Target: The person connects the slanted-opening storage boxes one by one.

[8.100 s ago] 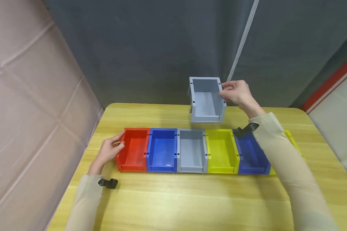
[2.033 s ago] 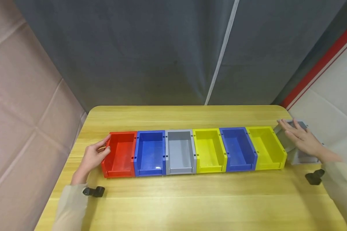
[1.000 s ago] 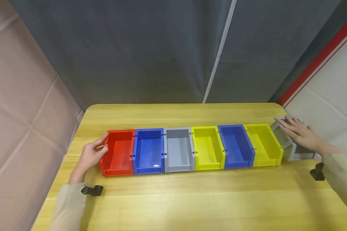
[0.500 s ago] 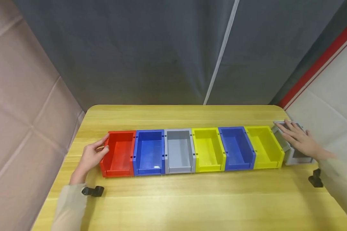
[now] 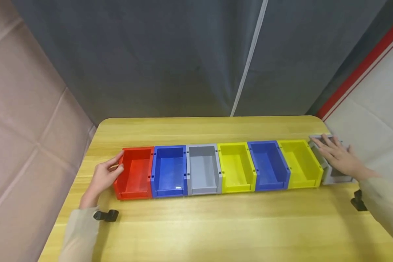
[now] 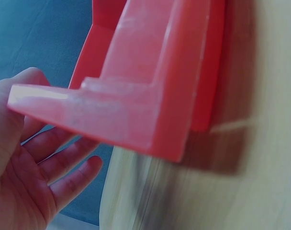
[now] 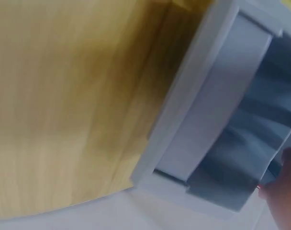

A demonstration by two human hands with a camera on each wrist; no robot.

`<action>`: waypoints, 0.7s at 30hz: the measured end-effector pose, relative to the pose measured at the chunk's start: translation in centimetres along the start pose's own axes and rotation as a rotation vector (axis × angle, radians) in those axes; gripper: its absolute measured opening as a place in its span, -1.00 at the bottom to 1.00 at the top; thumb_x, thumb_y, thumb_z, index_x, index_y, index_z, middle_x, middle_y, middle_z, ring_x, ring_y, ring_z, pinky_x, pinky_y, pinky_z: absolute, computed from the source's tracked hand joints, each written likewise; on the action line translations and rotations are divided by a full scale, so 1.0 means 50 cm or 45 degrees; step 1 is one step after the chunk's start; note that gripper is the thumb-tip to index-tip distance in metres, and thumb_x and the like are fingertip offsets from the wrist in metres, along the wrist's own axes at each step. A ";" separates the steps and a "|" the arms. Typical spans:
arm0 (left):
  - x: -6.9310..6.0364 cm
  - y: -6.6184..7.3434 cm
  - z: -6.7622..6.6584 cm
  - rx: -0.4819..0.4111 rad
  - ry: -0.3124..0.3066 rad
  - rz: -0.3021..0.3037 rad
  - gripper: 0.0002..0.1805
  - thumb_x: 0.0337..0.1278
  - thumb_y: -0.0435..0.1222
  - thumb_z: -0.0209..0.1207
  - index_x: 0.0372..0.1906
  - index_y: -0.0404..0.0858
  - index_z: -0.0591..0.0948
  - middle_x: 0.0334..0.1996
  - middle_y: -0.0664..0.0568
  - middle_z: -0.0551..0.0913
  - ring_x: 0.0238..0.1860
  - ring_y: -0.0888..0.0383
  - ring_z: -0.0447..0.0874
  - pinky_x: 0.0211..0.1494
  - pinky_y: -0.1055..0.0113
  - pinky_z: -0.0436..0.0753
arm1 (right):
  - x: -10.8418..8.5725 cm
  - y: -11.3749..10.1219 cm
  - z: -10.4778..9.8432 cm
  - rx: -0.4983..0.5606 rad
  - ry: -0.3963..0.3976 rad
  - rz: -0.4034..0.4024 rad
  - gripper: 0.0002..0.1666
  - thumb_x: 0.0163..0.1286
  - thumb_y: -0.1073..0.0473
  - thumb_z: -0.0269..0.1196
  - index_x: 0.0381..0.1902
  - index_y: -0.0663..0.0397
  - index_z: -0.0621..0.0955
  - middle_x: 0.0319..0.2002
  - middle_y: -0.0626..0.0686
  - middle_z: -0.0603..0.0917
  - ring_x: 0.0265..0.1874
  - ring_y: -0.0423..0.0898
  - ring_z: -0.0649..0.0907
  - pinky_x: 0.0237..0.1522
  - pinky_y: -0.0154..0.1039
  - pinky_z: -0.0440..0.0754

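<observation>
A row of open-front plastic storage bins stands on the wooden table. At its left end, my left hand (image 5: 103,177) pinches the side rim of the red bin (image 5: 137,171) between thumb and forefinger; the remaining fingers are loose behind it in the left wrist view. At the right end lies a grey bin (image 5: 337,178), against or very near the right yellow bin (image 5: 299,163). My right hand (image 5: 342,158) lies across it with spread, fairly straight fingers, fingertips on its left rim. The hand covers much of its inside.
Between the ends stand a blue bin (image 5: 170,171), another grey bin (image 5: 203,169), a yellow bin (image 5: 236,167) and a second blue bin (image 5: 268,165), side by side. The table (image 5: 196,225) extends in front. A dark curtain (image 5: 150,62) hangs behind, with a white wall panel (image 5: 376,120) at right.
Eight seconds ago my right hand held the grey bin above the table behind the row. It then stood tilted at the right end; now it sits lower and flatter. My left hand stays put.
</observation>
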State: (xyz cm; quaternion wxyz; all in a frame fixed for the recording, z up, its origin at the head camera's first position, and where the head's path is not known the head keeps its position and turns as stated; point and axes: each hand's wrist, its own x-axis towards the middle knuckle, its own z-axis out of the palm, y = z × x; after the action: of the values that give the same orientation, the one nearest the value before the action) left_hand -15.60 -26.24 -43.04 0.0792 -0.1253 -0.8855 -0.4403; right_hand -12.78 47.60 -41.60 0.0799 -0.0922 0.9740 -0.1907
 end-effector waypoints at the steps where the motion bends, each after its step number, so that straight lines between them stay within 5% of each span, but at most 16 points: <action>1: 0.003 -0.010 0.001 -0.002 -0.005 -0.004 -0.51 0.03 -0.63 0.12 0.15 -0.57 0.43 0.04 -0.47 0.48 -0.09 -0.11 0.61 -0.18 0.75 0.51 | 0.002 0.000 0.000 -0.001 0.001 0.005 -0.35 0.54 0.01 -0.25 0.50 -0.21 -0.11 0.46 0.16 -0.32 0.32 0.33 -0.46 0.00 0.48 -0.74; 3: 0.009 -0.027 0.004 -0.012 -0.013 -0.006 -0.50 0.05 -0.61 0.13 0.18 -0.53 0.42 0.07 -0.44 0.47 -0.06 -0.28 0.55 -0.17 0.74 0.50 | 0.006 0.000 -0.001 -0.017 -0.014 0.026 -0.35 0.54 -0.01 -0.27 0.50 -0.22 -0.15 0.46 0.15 -0.36 0.30 0.37 -0.47 -0.01 0.46 -0.77; 8: 0.015 -0.053 0.004 -0.019 -0.003 -0.003 -0.49 0.07 -0.59 0.13 0.20 -0.48 0.42 0.11 -0.39 0.46 -0.04 -0.26 0.55 -0.15 0.72 0.51 | 0.023 0.002 0.008 -0.033 -0.063 0.071 -0.34 0.54 -0.08 -0.32 0.50 -0.23 -0.21 0.44 0.15 -0.42 0.27 0.42 -0.48 -0.05 0.45 -0.81; 16: 0.012 -0.054 0.006 -0.043 -0.011 -0.009 -0.50 0.08 -0.55 0.12 0.20 -0.46 0.43 0.10 -0.39 0.48 -0.13 0.44 0.55 -0.14 0.71 0.53 | 0.028 0.012 0.033 -0.156 -0.011 0.033 -0.29 0.52 -0.07 -0.23 0.50 -0.21 -0.21 0.44 0.25 -0.35 0.29 0.41 -0.45 -0.02 0.37 -0.85; 21: 0.021 -0.052 0.005 -0.007 -0.026 0.020 -0.49 0.05 -0.58 0.13 0.19 -0.49 0.43 0.10 -0.40 0.47 -0.08 -0.08 0.61 -0.12 0.49 0.63 | 0.023 0.015 0.036 -0.168 0.011 -0.031 -0.27 0.50 0.04 -0.14 0.50 -0.13 -0.14 0.47 0.13 -0.31 0.37 0.13 -0.47 0.13 0.15 -0.86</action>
State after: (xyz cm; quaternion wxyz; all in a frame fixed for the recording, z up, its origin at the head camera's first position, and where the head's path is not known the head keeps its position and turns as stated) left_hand -17.35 -27.38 -44.90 0.0734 -0.1370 -0.8840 -0.4408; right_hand -13.65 47.38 -43.66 0.0672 -0.1081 0.9836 -0.1276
